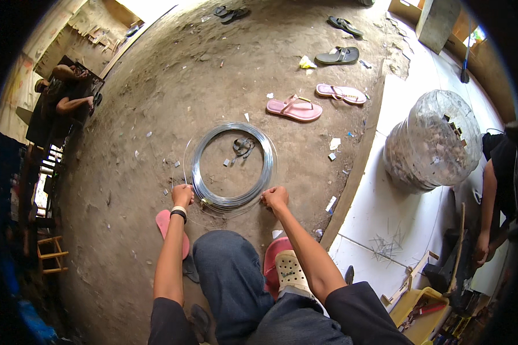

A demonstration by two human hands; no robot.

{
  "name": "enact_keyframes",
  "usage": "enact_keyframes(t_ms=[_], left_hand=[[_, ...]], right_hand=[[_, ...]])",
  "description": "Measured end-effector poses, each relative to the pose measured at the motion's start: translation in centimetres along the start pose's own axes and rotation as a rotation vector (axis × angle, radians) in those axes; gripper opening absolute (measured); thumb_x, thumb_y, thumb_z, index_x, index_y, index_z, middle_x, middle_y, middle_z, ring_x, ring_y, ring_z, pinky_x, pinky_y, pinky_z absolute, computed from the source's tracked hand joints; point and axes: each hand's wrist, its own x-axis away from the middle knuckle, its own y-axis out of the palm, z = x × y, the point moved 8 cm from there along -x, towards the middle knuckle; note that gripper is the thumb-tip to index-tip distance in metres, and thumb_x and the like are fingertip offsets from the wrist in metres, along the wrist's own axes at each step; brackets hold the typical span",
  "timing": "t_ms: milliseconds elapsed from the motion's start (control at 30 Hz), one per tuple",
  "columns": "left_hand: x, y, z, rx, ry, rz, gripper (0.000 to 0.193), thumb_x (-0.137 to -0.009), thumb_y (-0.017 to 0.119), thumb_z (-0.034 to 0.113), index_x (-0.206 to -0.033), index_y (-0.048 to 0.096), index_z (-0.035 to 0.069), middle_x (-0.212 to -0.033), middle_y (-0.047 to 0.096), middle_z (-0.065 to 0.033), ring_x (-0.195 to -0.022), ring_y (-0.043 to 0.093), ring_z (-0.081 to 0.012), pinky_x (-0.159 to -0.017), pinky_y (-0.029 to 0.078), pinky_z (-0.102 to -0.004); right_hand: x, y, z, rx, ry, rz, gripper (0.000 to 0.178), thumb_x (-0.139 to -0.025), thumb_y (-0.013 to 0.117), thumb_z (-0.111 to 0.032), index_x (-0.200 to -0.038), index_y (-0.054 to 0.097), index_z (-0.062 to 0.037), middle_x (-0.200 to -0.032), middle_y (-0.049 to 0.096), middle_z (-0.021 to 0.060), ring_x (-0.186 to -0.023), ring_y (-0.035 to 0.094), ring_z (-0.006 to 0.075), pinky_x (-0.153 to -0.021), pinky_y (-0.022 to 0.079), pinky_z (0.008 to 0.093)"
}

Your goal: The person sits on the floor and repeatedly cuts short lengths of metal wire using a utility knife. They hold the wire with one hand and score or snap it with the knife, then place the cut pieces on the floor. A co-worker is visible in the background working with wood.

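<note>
A coil of shiny silver wire (197, 167) lies on the dirt ground in front of my knees, with a few loose strands looping outside it. My left hand (182, 196) is closed at the coil's lower left, and a strand of wire rises from its fingers. At the lower right edge, my right hand (275, 198) is closed with its fingertips pinched where loose wire runs; the fingers partly hide the strand. Inside the ring rests a small dark tangled strap-like item (243, 148), beside a small grey piece (226, 163).
Pink sandals (294, 108) and dark slippers (337, 56) are scattered ahead. On the white tiled ledge (357, 230) at right stand a clear plastic sack (433, 144), cut wire pieces (387, 247) and a yellow tool container (423, 313). People sit at far left and far right.
</note>
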Motion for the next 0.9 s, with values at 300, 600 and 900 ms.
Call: enact_keyframes(t_ms=[300,600,900], left_hand=[[-1.1,0.2,0.8,0.144,0.079,0.026,0.022,-0.104,0.053,0.014,-0.107,0.072,0.002,-0.067,0.059,-0.0036,-0.049,0.051,-0.0115,-0.042,0.043,-0.0286],[-3.7,-1.7,2.5,-0.043,0.114,0.167,0.020,-0.101,0.061,0.012,-0.108,0.079,0.007,-0.073,0.068,-0.0054,-0.064,0.062,-0.0156,-0.059,0.050,-0.0344],[-4.8,-2.6,3.0,-0.313,0.291,0.187,0.017,-0.096,0.065,0.011,-0.099,0.081,0.009,-0.079,0.075,-0.0103,-0.074,0.070,-0.0194,-0.071,0.054,-0.0341]], right_hand=[[2.7,-1.5,-2.0,-1.170,0.296,-0.260,0.015,-0.094,0.056,-0.025,-0.097,0.052,-0.0110,-0.073,0.051,0.0015,-0.058,0.052,0.0151,-0.054,0.051,0.0307],[5.0,-13.9,-4.6,-1.449,-0.026,-0.219,0.023,-0.109,0.045,-0.022,-0.128,0.056,-0.0148,-0.063,0.032,-0.0063,-0.047,0.025,0.0049,-0.041,0.023,0.0223],[6.0,-10.0,-4.2,-0.748,-0.122,-0.322,0.027,-0.102,0.057,-0.020,-0.127,0.066,-0.0182,-0.085,0.058,-0.0015,-0.072,0.056,0.0103,-0.075,0.051,0.0320]])
